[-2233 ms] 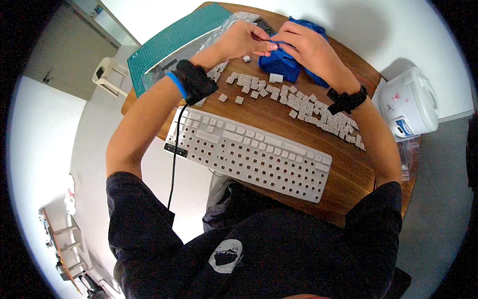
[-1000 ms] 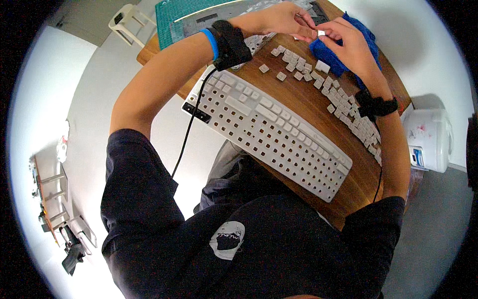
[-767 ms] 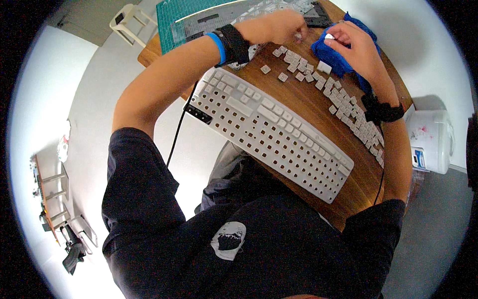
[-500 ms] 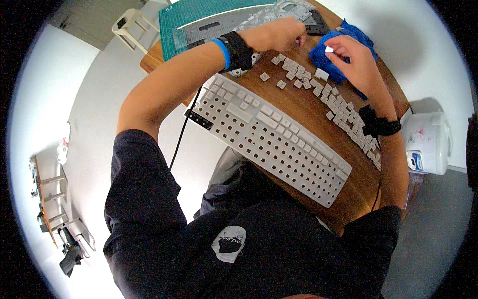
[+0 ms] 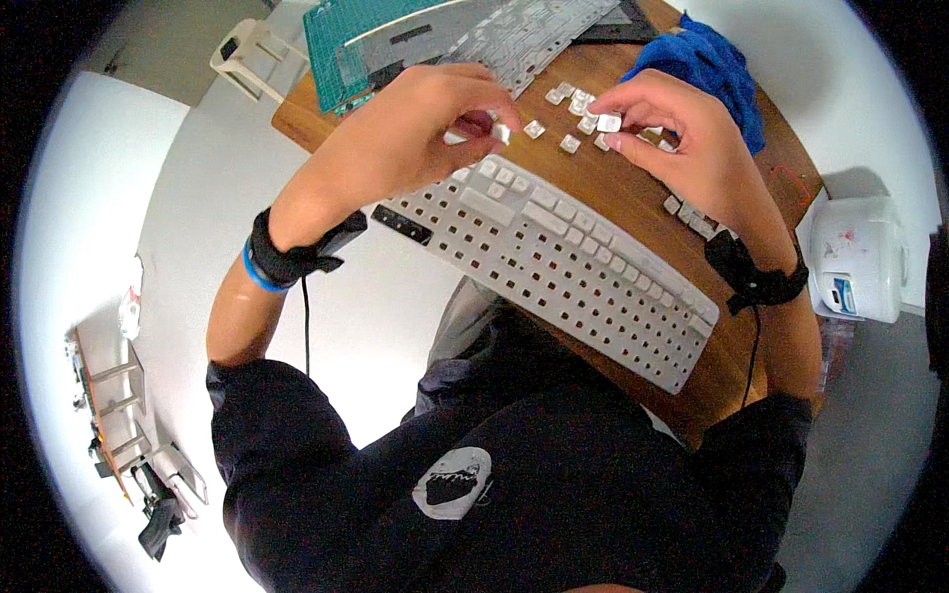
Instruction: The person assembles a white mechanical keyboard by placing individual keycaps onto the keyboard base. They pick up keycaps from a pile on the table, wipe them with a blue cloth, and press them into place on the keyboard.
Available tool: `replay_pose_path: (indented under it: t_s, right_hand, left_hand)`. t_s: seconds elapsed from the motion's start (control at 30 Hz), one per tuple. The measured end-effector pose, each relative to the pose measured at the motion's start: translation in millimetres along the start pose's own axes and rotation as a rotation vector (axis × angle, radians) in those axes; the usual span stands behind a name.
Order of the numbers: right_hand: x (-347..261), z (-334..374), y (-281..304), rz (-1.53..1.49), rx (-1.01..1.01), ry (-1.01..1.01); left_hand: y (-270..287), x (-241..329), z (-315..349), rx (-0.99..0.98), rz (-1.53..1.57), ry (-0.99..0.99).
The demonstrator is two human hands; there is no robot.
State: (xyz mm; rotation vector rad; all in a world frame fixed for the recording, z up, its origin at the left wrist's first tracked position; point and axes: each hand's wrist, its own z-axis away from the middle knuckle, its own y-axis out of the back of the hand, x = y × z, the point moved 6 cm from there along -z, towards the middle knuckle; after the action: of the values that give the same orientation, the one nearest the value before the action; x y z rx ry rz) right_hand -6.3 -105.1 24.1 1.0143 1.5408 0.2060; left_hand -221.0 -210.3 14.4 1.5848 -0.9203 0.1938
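Between the fingertips of my left hand (image 5: 425,128) is a small white keycap (image 5: 501,134), with the fingers closed on it just over the upper left corner of a white keyboard (image 5: 554,282). My right hand (image 5: 682,138) pinches another white keycap (image 5: 609,123) between thumb and forefinger, above the loose ones. The keyboard lies slanted along the near table edge. Keycaps sit in its far rows and at its left end; bare square sockets fill much of the rest. Loose keycaps (image 5: 570,144) lie beyond the keyboard, and my right hand hides many of them.
The wooden table (image 5: 633,227) carries a green cutting mat (image 5: 331,59) and flat grey keyboard plates (image 5: 524,49) at the back. A crumpled blue cloth (image 5: 707,74) lies behind my right hand. A white lidded bucket (image 5: 860,257) stands at the right, a pale stool (image 5: 252,59) far left.
My left hand has come back from the grey plates toward the keyboard and now shows a keycap. My right hand has moved left and nearer, away from the blue cloth, still pinching its keycap.
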Motion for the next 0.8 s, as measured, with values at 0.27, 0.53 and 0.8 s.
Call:
replay_pose_path:
  t_s: [0.27,0.53,0.8]
  right_hand:
    - [-15,-7,-52,-0.002,-0.168,0.013]
    - [-19,-19,-82,0.057,-0.263,0.030]
    - [-13,-25,-99,0.114,-0.330,0.016]
  left_hand:
    - [0,-23,60,0.061,0.071,0.097]
    - [-11,-40,73,0.089,0.025,0.061]
    - [-13,-47,77,0.098,-0.020,-0.006]
